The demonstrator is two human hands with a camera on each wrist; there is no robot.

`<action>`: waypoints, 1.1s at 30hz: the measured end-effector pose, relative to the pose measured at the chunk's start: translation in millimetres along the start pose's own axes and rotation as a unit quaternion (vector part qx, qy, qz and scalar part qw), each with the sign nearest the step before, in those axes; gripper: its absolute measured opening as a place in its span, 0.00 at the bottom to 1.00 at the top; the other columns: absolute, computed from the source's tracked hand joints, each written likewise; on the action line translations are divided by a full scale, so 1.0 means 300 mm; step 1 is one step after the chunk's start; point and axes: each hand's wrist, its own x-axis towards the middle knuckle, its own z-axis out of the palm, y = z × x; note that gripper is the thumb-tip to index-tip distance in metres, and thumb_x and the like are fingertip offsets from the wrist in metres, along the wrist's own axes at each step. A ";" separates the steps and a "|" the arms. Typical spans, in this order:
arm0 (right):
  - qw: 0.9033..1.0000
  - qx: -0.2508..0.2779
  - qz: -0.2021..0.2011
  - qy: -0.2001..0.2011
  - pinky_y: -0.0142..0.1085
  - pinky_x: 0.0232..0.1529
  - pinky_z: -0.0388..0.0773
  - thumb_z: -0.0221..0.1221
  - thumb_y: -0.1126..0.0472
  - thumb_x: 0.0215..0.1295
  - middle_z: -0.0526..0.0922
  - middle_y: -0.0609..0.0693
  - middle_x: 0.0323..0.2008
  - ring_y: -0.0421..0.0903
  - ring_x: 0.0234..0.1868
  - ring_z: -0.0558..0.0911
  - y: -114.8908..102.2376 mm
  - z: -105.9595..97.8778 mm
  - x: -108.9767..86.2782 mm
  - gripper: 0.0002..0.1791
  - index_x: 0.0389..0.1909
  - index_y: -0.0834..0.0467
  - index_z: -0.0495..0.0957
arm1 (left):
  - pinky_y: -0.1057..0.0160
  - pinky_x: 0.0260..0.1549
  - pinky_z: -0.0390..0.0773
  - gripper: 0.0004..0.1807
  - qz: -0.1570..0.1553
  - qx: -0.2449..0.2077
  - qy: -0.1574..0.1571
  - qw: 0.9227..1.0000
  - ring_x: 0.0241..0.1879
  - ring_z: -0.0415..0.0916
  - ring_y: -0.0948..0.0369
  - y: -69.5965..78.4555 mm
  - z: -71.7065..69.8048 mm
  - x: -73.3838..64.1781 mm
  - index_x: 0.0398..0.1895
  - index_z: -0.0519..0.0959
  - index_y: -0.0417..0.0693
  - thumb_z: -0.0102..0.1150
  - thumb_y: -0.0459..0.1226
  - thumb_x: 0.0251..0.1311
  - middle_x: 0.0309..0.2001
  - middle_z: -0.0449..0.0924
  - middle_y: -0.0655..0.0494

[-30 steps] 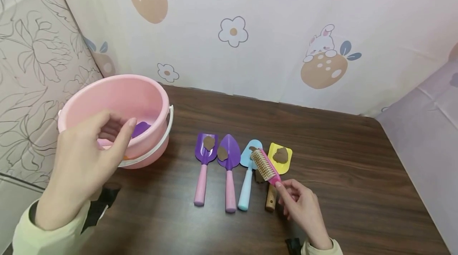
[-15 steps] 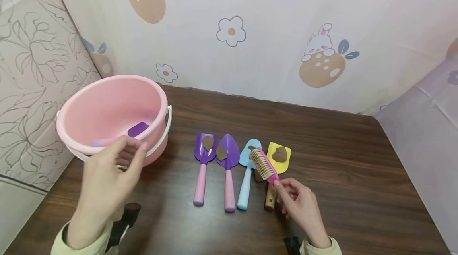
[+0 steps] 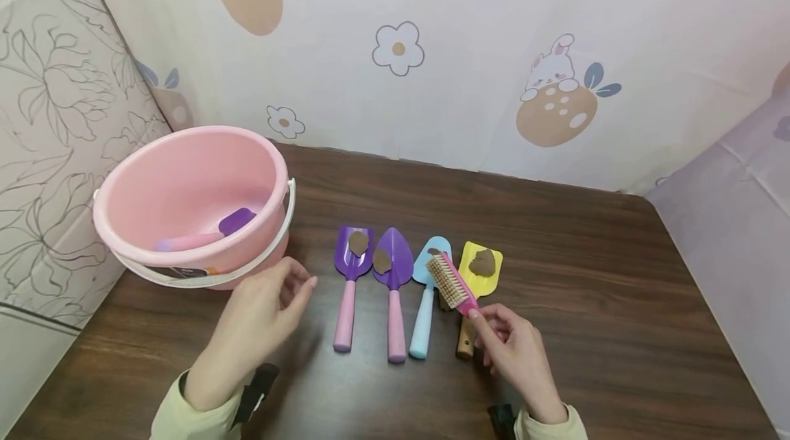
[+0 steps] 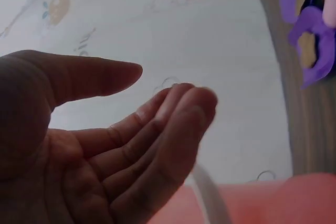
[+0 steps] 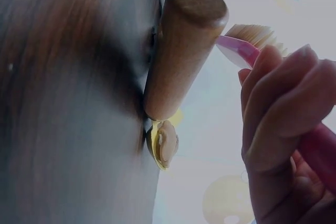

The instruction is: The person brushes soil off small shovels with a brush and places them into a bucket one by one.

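Observation:
My right hand grips a pink brush, its pale bristles above the blue trowel and the yellow shovel. In the right wrist view the fingers curl round the brush's pink handle, beside the shovel's wooden handle. My left hand hovers between the bucket and the tools, holding nothing; thumb and loosely bent fingers stand apart in the left wrist view. A purple square shovel and a purple pointed trowel lie alongside, both with pink handles. Brown lumps lie on the blades.
A pink bucket with a white handle stands at the left. Inside it lies another purple shovel. The dark wooden table meets a patterned wall covering at the back.
My left hand has moved right and toward me, away from over the bucket to the table area in front of its right side. The right hand and brush have barely moved.

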 end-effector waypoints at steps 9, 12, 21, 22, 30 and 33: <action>1.000 -0.006 0.002 -0.001 0.35 0.14 0.74 0.59 0.47 0.65 0.79 0.50 0.19 0.45 0.12 0.74 0.000 0.004 0.005 0.18 0.40 0.60 0.78 | 0.63 0.22 0.69 0.10 -0.039 0.043 -0.116 0.991 0.21 0.70 0.64 -0.011 0.076 0.014 0.37 0.77 0.45 0.62 0.41 0.58 0.23 0.76 0.59; 1.000 -0.004 0.005 -0.002 0.35 0.14 0.74 0.59 0.47 0.65 0.79 0.50 0.19 0.45 0.12 0.74 -0.003 0.004 0.004 0.19 0.40 0.60 0.78 | 0.61 0.23 0.70 0.11 -0.053 0.055 -0.149 0.986 0.22 0.71 0.62 -0.011 0.101 0.020 0.38 0.76 0.45 0.61 0.43 0.59 0.23 0.75 0.58; 1.000 -0.004 0.003 0.000 0.35 0.14 0.74 0.59 0.48 0.65 0.79 0.51 0.19 0.45 0.12 0.74 0.002 0.006 0.002 0.17 0.38 0.60 0.78 | 0.57 0.24 0.73 0.16 -0.053 0.113 -0.209 0.970 0.25 0.75 0.56 -0.003 0.181 0.018 0.35 0.74 0.40 0.61 0.46 0.59 0.26 0.76 0.52; 1.000 -0.002 0.002 0.000 0.35 0.14 0.74 0.59 0.48 0.65 0.79 0.51 0.19 0.45 0.12 0.74 0.004 0.006 0.003 0.17 0.38 0.60 0.78 | 0.56 0.24 0.74 0.17 -0.050 0.117 -0.210 0.969 0.26 0.76 0.55 0.000 0.190 0.018 0.34 0.73 0.40 0.61 0.46 0.59 0.25 0.75 0.51; 1.000 0.009 0.003 0.002 0.35 0.14 0.74 0.60 0.47 0.63 0.80 0.51 0.19 0.45 0.12 0.73 0.006 0.005 0.000 0.19 0.39 0.60 0.79 | 0.55 0.22 0.73 0.18 -0.049 0.119 -0.214 0.968 0.22 0.73 0.57 0.011 0.240 0.023 0.37 0.72 0.37 0.61 0.44 0.59 0.21 0.72 0.51; 1.000 0.008 -0.004 0.003 0.35 0.14 0.74 0.60 0.47 0.64 0.79 0.50 0.19 0.45 0.12 0.73 0.007 0.006 0.001 0.18 0.39 0.60 0.79 | 0.56 0.21 0.72 0.18 -0.056 0.117 -0.212 0.969 0.21 0.72 0.58 0.010 0.259 0.025 0.36 0.72 0.37 0.61 0.45 0.59 0.20 0.70 0.52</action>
